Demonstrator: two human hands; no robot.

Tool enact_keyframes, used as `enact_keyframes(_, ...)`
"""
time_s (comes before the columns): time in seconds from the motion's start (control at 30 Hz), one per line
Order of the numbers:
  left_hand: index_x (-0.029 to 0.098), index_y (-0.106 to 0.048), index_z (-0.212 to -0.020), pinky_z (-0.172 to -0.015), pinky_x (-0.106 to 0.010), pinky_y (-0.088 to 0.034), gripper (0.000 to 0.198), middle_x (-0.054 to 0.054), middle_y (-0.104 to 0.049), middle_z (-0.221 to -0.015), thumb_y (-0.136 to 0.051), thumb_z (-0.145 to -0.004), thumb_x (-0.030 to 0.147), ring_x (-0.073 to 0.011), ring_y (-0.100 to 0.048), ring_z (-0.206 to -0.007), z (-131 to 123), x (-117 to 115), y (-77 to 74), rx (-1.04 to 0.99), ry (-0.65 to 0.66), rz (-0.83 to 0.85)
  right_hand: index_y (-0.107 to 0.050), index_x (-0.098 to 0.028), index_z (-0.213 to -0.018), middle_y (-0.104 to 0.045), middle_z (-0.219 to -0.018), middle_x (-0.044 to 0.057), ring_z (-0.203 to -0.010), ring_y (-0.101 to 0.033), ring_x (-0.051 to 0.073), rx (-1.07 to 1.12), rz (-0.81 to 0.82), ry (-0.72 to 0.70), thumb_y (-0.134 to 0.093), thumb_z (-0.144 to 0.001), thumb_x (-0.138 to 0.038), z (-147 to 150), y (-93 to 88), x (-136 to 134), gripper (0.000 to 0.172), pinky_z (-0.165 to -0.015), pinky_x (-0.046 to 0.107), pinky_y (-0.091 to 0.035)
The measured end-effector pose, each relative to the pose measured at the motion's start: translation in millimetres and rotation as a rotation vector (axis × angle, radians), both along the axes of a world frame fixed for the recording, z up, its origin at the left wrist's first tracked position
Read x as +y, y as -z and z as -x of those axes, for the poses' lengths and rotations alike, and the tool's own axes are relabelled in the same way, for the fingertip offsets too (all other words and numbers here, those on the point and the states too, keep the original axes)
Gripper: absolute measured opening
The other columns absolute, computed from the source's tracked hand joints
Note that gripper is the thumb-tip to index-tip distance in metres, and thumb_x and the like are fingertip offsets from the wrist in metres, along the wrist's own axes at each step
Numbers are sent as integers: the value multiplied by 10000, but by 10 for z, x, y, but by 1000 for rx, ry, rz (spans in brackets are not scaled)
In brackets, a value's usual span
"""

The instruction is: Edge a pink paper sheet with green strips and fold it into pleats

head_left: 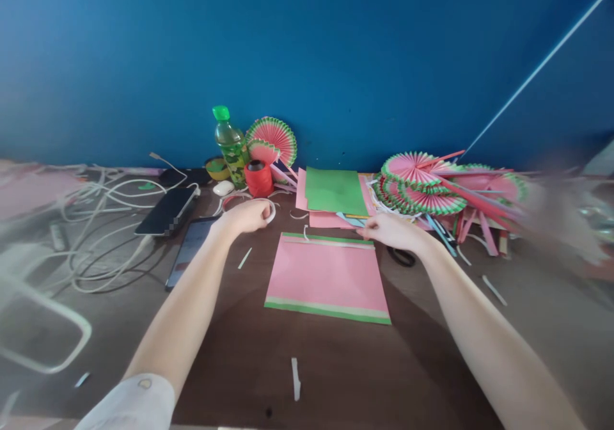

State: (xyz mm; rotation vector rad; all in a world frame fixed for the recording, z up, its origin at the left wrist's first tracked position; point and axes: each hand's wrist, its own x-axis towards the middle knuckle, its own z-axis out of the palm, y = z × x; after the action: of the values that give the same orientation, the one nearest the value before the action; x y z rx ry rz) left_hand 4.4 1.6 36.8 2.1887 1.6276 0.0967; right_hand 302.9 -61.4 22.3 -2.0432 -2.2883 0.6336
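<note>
A pink paper sheet (327,278) with white and green strips along its near and far edges lies flat on the brown table (240,366). My left hand (245,216) is closed around a thin white tape ring (271,210) just beyond the sheet's far left corner. My right hand (391,230) rests at the sheet's far right corner, fingers pinched together at the edge strip; what they pinch is too small to name.
A stack of green and pink paper (334,194), folded watermelon paper fans (422,190), a red spool (259,178), a green-capped bottle (230,143), two phones (169,211) with white cables (103,225), scissors (401,257) and paper scraps (296,379) lie around.
</note>
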Motion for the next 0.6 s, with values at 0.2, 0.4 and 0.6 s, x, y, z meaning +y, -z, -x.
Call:
enact_keyframes(0.2, 194, -531, -873, -687, -220, -385, 168, -1, -631, -899, -502, -745, 299, -136, -568, -791, -195, -258, -341, -181, 249, -16, -617, -181, -791, -629, -679, 21, -584, -551, 135, 278, -128, -25, -442, -813, -391, 150, -157, -102, 274, -542, 230, -361)
enact_keyframes(0.4, 190, -502, -933, -766, -233, -382, 162, -24, -667, -918, -503, -783, 251, -145, -571, -924, -416, -421, -359, -463, 607, 552, -543, -216, -1039, -617, -1045, 48, -792, -603, 157, 542, -193, -94, -531, -761, -295, 292, -211, -205, 290, -683, 268, -451)
enact_keyframes(0.6, 187, -514, -904, -778, -254, -371, 123, -27, -671, -857, -521, -784, 214, -146, -573, -891, -437, -370, -243, -534, 657, 697, -591, -221, -1022, -650, -1001, 18, -834, -602, 147, 532, 11, -250, -500, -739, -190, 284, -301, -269, 298, -734, 257, -442)
